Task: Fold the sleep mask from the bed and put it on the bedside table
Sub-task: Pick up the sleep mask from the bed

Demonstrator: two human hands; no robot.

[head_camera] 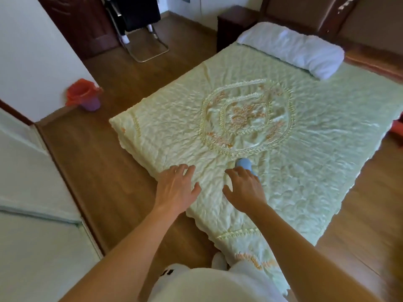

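Observation:
A light blue sleep mask (243,163) lies on the pale green quilted bedspread (305,149), near the bed's foot corner. My right hand (245,187) hovers over it with fingers spread, hiding the mask's near part. Whether the fingertips touch the mask I cannot tell. My left hand (176,186) is open, fingers apart, above the bed's edge to the left of the mask. The dark wooden bedside table (234,25) stands far off at the head of the bed, left of the white pillow (292,47).
A purple bin with an orange bag (86,98) stands by the white wall on the left. A black chair with a metal frame (139,29) is beyond it near a dark door. Wooden floor surrounds the bed. White cabinets fill the left foreground.

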